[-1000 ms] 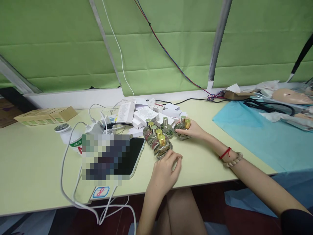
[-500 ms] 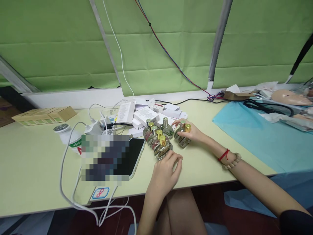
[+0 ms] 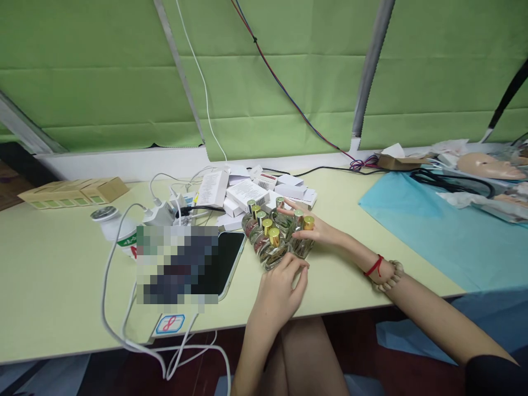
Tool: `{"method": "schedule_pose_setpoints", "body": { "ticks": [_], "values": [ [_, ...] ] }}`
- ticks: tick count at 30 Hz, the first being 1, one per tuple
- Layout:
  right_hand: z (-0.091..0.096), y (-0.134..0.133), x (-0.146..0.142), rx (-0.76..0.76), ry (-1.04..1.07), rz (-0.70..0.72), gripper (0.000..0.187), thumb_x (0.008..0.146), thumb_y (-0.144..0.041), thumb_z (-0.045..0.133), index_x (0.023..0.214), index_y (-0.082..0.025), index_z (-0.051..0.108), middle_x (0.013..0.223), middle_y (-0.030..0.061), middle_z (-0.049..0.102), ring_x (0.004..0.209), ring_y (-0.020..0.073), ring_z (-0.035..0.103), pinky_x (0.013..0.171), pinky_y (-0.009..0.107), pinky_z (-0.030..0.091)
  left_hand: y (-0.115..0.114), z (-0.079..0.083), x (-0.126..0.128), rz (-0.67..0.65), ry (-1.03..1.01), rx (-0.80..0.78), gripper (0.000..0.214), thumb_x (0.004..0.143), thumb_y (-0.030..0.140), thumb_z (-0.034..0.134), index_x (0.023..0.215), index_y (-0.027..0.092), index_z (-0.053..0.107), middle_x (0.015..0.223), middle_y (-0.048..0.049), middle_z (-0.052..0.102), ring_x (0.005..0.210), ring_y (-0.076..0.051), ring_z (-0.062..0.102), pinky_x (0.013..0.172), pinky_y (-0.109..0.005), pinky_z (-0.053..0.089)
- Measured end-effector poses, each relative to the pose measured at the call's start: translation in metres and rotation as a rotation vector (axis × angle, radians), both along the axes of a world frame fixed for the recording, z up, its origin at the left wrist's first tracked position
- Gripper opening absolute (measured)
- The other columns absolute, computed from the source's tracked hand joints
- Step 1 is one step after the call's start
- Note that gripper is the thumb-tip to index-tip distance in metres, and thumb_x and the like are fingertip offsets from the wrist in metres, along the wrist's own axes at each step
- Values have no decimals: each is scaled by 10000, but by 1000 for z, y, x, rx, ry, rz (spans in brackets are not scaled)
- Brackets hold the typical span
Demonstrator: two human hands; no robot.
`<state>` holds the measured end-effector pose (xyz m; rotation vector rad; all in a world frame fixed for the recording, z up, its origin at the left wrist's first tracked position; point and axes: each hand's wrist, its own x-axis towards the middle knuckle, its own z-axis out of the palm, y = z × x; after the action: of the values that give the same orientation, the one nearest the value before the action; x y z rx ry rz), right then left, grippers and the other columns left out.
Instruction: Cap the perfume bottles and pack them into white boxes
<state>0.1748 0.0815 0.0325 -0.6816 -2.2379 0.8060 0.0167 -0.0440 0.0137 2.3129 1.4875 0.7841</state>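
Observation:
Several clear glass perfume bottles (image 3: 259, 242) with gold and silver caps stand in a tight cluster on the table. My right hand (image 3: 315, 230) is around two of them at the cluster's right side, one silver-capped and one gold-capped bottle (image 3: 308, 223). Its forefinger reaches over toward a silver-capped bottle (image 3: 280, 204) at the back. Curled at the near side of the cluster, my left hand (image 3: 280, 289) has its fingers against or close by the front gold-capped bottle (image 3: 274, 237). Its thumb and fingertips come together, with nothing visible between them.
White cartons (image 3: 247, 195) lie piled behind the bottles. To the left are a phone (image 3: 229, 256), a blurred patch, a charger block (image 3: 159, 215) with white cables, a white jar (image 3: 108, 223) and brown boxes (image 3: 74, 192). A blue sheet (image 3: 421, 214) covers the right side.
My right hand has moved left, bringing its two bottles up against the others. Its forefinger has stretched toward the back bottle. My left hand has stayed almost still.

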Motion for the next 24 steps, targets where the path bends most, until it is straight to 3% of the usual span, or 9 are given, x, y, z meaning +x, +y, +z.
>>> {"method": "schedule_pose_setpoints", "body": {
  "ticks": [8,12,17,22,24],
  "values": [
    [3,-2,-1,-72,-2,31,637,775,-305,584,1386,-248,414,1458,44,377,1394,257,233,1164,441,128,0,1,0,0,14,9,245,916,267,365,939,227,605,952,0,619,675,-102,588,601,-224,413],
    [1,-2,-1,-68,12,23,590,777,-341,604,1343,-254,461,1462,38,357,1387,255,238,1165,423,129,0,2,0,-3,6,11,256,914,263,358,933,223,611,949,-5,620,696,-103,594,616,-225,424],
    [-2,-1,0,-101,74,8,610,780,-373,614,1340,-240,412,1398,88,414,1313,261,363,1114,443,259,0,3,1,5,11,4,248,911,262,366,936,226,611,956,0,622,667,-98,586,596,-225,419],
    [-2,1,3,52,88,-77,478,764,-369,637,1208,-244,514,1283,85,444,1258,258,401,1092,450,286,0,3,1,-6,-5,14,254,908,261,368,925,225,619,944,-5,627,652,-97,581,576,-226,413],
    [-4,2,3,64,133,-95,521,739,-361,662,1210,-247,471,1259,90,452,1231,253,418,1062,447,327,0,4,1,-7,-8,13,251,906,260,371,928,226,619,947,-5,629,649,-96,581,568,-225,408]
  ]
}}
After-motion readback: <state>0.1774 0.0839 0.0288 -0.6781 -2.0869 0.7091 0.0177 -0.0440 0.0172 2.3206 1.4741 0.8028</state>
